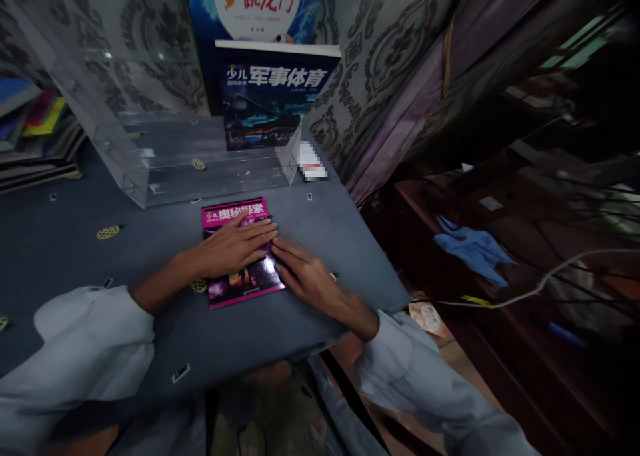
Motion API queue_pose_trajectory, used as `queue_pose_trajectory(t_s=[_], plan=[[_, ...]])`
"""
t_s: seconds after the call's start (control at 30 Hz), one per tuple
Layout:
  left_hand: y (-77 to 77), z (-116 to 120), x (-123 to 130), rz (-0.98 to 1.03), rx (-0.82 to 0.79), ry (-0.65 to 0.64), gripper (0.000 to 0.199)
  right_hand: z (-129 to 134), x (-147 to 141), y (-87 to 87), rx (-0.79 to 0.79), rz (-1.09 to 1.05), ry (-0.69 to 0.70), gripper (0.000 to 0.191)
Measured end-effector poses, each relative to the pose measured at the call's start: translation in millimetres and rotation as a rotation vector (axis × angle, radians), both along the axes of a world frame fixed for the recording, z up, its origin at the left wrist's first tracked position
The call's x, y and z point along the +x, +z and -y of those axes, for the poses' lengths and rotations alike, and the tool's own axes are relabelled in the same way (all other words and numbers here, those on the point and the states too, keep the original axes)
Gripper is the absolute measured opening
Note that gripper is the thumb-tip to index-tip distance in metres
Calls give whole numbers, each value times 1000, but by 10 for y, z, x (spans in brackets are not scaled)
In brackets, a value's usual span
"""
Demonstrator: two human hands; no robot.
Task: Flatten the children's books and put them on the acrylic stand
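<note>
A purple and pink book (260, 276) with white Chinese lettering lies flat on the grey-blue table near its front edge. Across the middle of its cover rests my left hand (237, 246), fingers stretched out and flat. My right hand (307, 273) touches the book's right edge, its extended fingertips close to those of my left hand. Behind the book stands a clear acrylic rack (215, 179). A dark blue book (273, 103) stands upright at its right end, with a taller blue picture book (200, 49) behind it.
Several books are stacked (37, 133) at the table's left. The table (340, 349) ends at the front and right. Beyond it are a blue cloth (473, 246) on dark red furniture and a pale cable (540, 286). A patterned curtain (380, 49) hangs behind.
</note>
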State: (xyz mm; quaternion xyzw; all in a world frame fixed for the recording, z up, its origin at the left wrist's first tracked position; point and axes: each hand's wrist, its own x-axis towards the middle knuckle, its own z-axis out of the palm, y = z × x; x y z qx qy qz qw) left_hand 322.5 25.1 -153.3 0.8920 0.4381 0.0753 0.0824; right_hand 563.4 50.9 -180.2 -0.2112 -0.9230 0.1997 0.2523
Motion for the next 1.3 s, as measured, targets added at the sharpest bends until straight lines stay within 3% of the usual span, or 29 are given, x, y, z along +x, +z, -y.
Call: queue_pose_trajectory(t_s=[1.03, 1.3], plan=[[12, 593, 368, 15, -28, -96, 60, 679, 447, 98, -30, -47, -21, 43], [-36, 749, 490, -6, 60, -63, 62, 710, 511, 92, 5, -67, -20, 34]])
